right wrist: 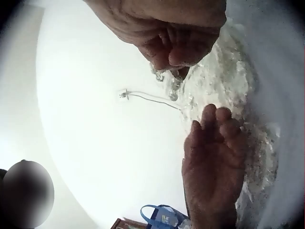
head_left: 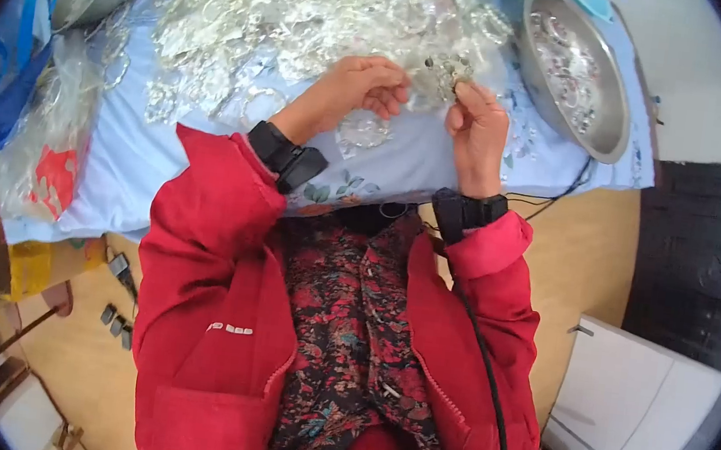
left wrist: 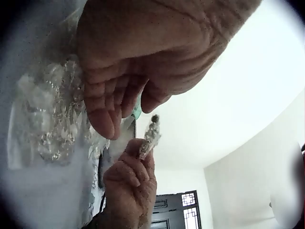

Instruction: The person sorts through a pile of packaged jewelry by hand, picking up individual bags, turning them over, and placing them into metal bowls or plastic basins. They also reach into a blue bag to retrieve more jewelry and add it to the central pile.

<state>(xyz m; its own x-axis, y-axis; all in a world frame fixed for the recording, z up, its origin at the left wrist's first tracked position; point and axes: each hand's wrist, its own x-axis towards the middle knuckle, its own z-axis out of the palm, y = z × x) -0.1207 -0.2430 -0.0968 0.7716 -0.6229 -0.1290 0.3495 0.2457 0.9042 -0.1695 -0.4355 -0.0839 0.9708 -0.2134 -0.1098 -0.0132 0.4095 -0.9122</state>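
Small bead piece held up over the desk's middle, both hands close.

Right hand [head_left: 477, 123] pinches a small silvery bead cluster [left wrist: 148, 138] at its fingertips, in front of the heap of clear crystal ornaments [head_left: 313, 15]. Left hand [head_left: 363, 87] loosely curled, empty, just beside it. Best kept steady, gripped low, so left fingers can reach the tip.
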